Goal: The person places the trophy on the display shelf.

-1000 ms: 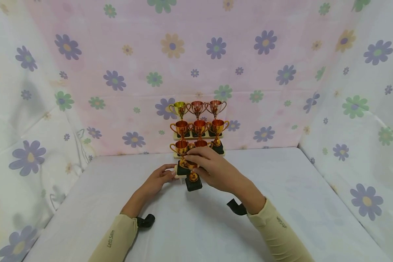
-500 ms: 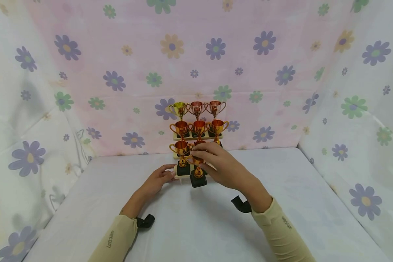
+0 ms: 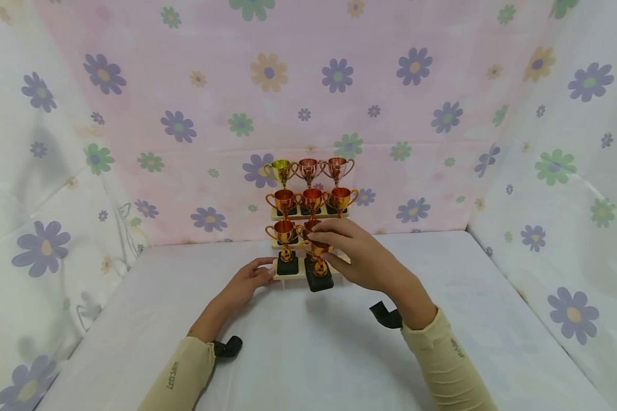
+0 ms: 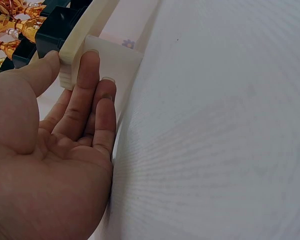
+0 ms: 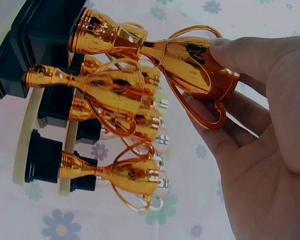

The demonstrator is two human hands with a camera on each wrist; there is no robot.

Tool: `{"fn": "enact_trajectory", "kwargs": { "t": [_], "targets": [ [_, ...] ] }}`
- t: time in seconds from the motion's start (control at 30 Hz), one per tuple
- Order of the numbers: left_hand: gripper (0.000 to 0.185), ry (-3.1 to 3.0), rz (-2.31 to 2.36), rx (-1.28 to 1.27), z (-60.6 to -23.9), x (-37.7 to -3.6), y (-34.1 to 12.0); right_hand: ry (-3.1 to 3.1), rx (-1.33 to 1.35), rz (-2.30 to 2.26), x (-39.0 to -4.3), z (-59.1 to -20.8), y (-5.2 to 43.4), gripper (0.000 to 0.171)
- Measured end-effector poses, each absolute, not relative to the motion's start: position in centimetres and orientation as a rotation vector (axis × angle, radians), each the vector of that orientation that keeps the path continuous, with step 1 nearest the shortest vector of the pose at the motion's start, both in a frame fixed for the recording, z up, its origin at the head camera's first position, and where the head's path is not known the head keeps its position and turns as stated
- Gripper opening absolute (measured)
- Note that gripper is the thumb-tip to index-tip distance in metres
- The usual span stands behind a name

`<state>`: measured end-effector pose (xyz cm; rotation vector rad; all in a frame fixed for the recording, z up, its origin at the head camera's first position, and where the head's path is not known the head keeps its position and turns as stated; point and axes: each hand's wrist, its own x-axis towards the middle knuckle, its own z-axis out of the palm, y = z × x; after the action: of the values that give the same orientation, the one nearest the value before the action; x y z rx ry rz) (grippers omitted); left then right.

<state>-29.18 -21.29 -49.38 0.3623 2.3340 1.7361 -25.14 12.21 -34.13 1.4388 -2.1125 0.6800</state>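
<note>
My right hand (image 3: 365, 260) holds a gold trophy cup (image 5: 187, 67) by its bowl, thumb on one side and fingers on the other. Its black square base (image 3: 319, 278) overlaps the front edge of the lowest shelf in the head view. Left of it, a gold trophy (image 3: 285, 233) stands upright on that shelf; another (image 5: 110, 92) shows right behind the held one. My left hand (image 3: 247, 279) pinches the left end of the lowest wooden shelf board (image 4: 87, 32), thumb at its upper side beside a black base (image 4: 55, 31), fingertips beneath.
Higher steps of the stand carry a row of gold-orange trophies (image 3: 311, 198) and a back row with a yellow-gold cup (image 3: 280, 169) and two coppery ones (image 3: 337, 167). The white-covered table (image 3: 308, 359) spreads in front, with flowered cloth (image 3: 205, 165) behind.
My right hand has moved rightward with the trophy, from in front of the left trophy to right of the shelf's middle. My left hand stays on the shelf's end.
</note>
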Motion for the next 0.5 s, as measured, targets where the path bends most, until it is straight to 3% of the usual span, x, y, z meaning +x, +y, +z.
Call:
{"fn": "enact_trajectory", "kwargs": {
  "t": [0.5],
  "targets": [
    [0.055,2.343,1.719,0.358,-49.3,-29.2,-21.3,-2.177,1.342,0.708,-25.7,-34.0,13.7,0.039]
  ]
}}
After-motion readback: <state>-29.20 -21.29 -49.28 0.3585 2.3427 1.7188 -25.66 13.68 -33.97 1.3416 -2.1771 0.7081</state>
